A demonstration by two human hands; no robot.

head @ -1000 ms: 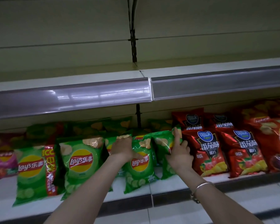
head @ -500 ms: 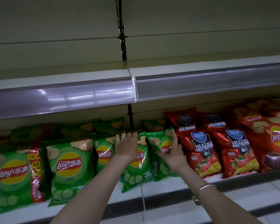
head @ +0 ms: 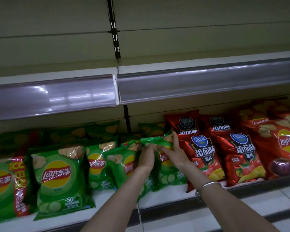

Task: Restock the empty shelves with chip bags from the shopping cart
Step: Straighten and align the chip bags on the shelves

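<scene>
Green Lay's chip bags stand in a row on the lower shelf. Both my hands are on one green chip bag in the middle of the row. My left hand grips its top left part, its fingertips blurred against the foil. My right hand holds the top right corner, thumb on the front and index finger pointing up along the edge. Another green bag leans just left of my left hand. The shopping cart is out of view.
Red tomato-flavour chip bags stand directly to the right of my right hand, with red Lay's bags further right. More green bags fill the left. The upper shelf above the grey price rail holds nothing.
My hands have come closer together on the top of the middle green bag. The left hand shifted right toward the right hand. The view has panned slightly.
</scene>
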